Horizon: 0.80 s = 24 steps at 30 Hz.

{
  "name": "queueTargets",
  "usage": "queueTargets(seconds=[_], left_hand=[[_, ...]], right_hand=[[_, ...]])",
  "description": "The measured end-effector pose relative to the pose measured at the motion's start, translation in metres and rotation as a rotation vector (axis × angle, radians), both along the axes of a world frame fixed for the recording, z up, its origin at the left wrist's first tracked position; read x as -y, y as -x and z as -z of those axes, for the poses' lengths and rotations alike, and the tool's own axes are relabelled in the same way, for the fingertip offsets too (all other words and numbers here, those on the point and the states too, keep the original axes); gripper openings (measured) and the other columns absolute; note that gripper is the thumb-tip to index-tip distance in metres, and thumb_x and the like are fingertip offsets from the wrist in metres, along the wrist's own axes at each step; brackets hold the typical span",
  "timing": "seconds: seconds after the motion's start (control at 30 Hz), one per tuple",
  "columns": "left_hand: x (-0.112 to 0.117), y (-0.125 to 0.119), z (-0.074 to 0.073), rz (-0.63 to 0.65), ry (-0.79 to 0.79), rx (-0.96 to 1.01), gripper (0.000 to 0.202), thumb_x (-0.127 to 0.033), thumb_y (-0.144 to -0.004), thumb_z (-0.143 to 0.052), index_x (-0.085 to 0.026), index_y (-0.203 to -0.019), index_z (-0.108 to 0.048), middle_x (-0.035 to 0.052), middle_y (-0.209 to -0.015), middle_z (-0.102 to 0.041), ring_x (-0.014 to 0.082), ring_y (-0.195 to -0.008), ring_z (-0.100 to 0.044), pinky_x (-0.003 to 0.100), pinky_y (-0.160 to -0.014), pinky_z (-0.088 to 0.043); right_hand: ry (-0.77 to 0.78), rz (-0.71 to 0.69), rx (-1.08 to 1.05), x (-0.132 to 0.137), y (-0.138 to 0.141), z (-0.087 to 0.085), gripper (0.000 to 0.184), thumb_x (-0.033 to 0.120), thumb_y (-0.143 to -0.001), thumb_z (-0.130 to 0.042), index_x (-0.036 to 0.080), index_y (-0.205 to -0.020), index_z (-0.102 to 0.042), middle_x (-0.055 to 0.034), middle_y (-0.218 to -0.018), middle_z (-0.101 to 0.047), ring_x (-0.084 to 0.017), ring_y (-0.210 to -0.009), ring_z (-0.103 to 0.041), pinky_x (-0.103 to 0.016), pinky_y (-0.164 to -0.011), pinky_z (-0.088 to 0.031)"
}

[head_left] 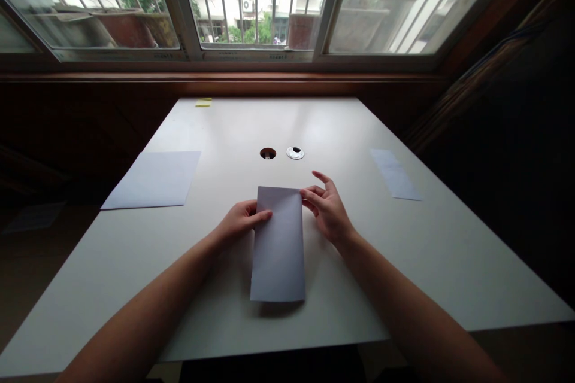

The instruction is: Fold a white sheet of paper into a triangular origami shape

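Note:
A folded sheet of white paper (280, 251), tall and narrow, is held tilted just above the table, with its shadow below the near edge. My left hand (240, 219) grips its left edge, thumb lying on the front face and the other fingers behind it. At the top right corner, my right hand (327, 206) pinches the paper between thumb and fingertip, while one finger points up and away. What lies behind the paper is hidden.
On the white table (215, 317) a stack of white paper (153, 179) lies left and a narrow paper piece (395, 175) right. Farther back are a cable hole (268, 154), a round cover (295, 153) and yellow sticky notes (203, 102). A window (256, 6) stands beyond.

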State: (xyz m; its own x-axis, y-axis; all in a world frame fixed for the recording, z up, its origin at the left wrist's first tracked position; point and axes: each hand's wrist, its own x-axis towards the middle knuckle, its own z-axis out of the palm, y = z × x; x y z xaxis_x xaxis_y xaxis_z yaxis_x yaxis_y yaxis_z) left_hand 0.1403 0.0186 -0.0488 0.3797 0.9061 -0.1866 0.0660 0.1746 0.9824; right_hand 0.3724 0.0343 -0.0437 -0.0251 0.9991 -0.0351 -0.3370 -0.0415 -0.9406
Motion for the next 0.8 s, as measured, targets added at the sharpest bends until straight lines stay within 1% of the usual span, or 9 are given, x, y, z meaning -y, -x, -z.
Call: queueTargets(seconds=[0.07,0.17,0.33,0.4,0.47,0.53,0.63,0.7,0.8], left_hand=[[0.0,-0.001,-0.001,0.001,0.003,-0.004,0.049,-0.053,-0.074,-0.074,-0.012,-0.1,-0.071,0.0109,-0.095,-0.072,0.0252,-0.081,-0.067,0.031,-0.067,-0.051],[0.001,-0.002,-0.003,0.02,0.013,0.001,0.049,-0.053,-0.074,-0.074,-0.012,-0.101,-0.071,0.0104,-0.094,-0.072,0.0248,-0.08,-0.067,0.031,-0.067,-0.051],[0.002,-0.002,-0.003,0.016,0.025,0.007,0.047,-0.052,-0.074,-0.074,-0.012,-0.098,-0.07,0.01,-0.093,-0.072,0.0246,-0.08,-0.067,0.031,-0.067,-0.051],[0.001,-0.001,-0.002,-0.016,0.016,0.021,0.046,-0.052,-0.074,-0.074,-0.012,-0.096,-0.07,0.0098,-0.092,-0.072,0.0238,-0.079,-0.066,0.03,-0.067,-0.05],[0.0,-0.001,0.0,-0.061,-0.007,0.051,0.045,-0.051,-0.075,-0.074,-0.011,-0.095,-0.069,0.0098,-0.092,-0.072,0.0229,-0.08,-0.066,0.029,-0.068,-0.05],[-0.001,-0.001,0.002,-0.107,-0.039,0.083,0.046,-0.051,-0.077,-0.072,-0.011,-0.099,-0.068,0.0103,-0.094,-0.071,0.0231,-0.083,-0.066,0.03,-0.07,-0.05],[-0.002,-0.002,0.004,-0.149,-0.073,0.113,0.047,-0.051,-0.08,-0.07,-0.011,-0.105,-0.067,0.0102,-0.094,-0.071,0.0232,-0.084,-0.066,0.03,-0.07,-0.051],[-0.002,-0.002,0.005,-0.164,-0.07,0.115,0.046,-0.051,-0.08,-0.069,-0.011,-0.104,-0.066,0.009,-0.09,-0.07,0.0214,-0.079,-0.065,0.028,-0.066,-0.051],[-0.004,-0.002,0.005,-0.161,-0.047,0.114,0.045,-0.053,-0.081,-0.068,-0.012,-0.101,-0.065,0.0088,-0.09,-0.069,0.02,-0.076,-0.065,0.027,-0.06,-0.052]], right_hand=[[0.006,-0.029,0.007,0.0,0.001,0.0,0.07,0.031,-0.072,-0.08,0.03,-0.133,-0.044,0.003,-0.085,-0.065,-0.017,-0.083,-0.062,-0.036,-0.082,-0.052],[-0.01,-0.057,0.031,-0.001,0.0,0.003,0.069,0.031,-0.073,-0.08,0.029,-0.132,-0.045,0.0029,-0.081,-0.065,-0.016,-0.078,-0.062,-0.034,-0.079,-0.052],[-0.057,0.047,-0.003,-0.005,-0.005,0.005,0.059,0.033,-0.073,-0.08,0.028,-0.125,-0.051,0.0042,-0.079,-0.064,-0.017,-0.084,-0.064,-0.038,-0.087,-0.052],[-0.038,0.049,-0.03,-0.005,-0.006,0.004,0.057,0.036,-0.074,-0.079,0.03,-0.124,-0.051,0.0044,-0.081,-0.064,-0.017,-0.086,-0.065,-0.038,-0.088,-0.052],[0.016,-0.026,-0.022,-0.003,-0.004,0.003,0.059,0.038,-0.074,-0.079,0.031,-0.125,-0.05,0.0036,-0.085,-0.065,-0.017,-0.084,-0.066,-0.036,-0.083,-0.054],[0.083,-0.17,0.009,0.001,0.0,0.001,0.066,0.037,-0.072,-0.081,0.032,-0.129,-0.048,0.0018,-0.088,-0.067,-0.018,-0.082,-0.067,-0.034,-0.076,-0.054],[0.13,-0.382,0.052,0.007,0.005,0.001,0.08,0.033,-0.068,-0.085,0.03,-0.135,-0.043,-0.0011,-0.088,-0.07,-0.022,-0.08,-0.068,-0.038,-0.075,-0.055],[0.115,-0.413,0.08,0.008,0.007,0.002,0.081,0.032,-0.068,-0.084,0.03,-0.137,-0.041,-0.0011,-0.085,-0.07,-0.023,-0.079,-0.069,-0.039,-0.074,-0.054],[0.075,-0.317,0.106,0.005,0.005,0.006,0.076,0.031,-0.068,-0.084,0.029,-0.134,-0.045,0.0033,-0.076,-0.067,-0.02,-0.073,-0.067,-0.034,-0.069,-0.053]])
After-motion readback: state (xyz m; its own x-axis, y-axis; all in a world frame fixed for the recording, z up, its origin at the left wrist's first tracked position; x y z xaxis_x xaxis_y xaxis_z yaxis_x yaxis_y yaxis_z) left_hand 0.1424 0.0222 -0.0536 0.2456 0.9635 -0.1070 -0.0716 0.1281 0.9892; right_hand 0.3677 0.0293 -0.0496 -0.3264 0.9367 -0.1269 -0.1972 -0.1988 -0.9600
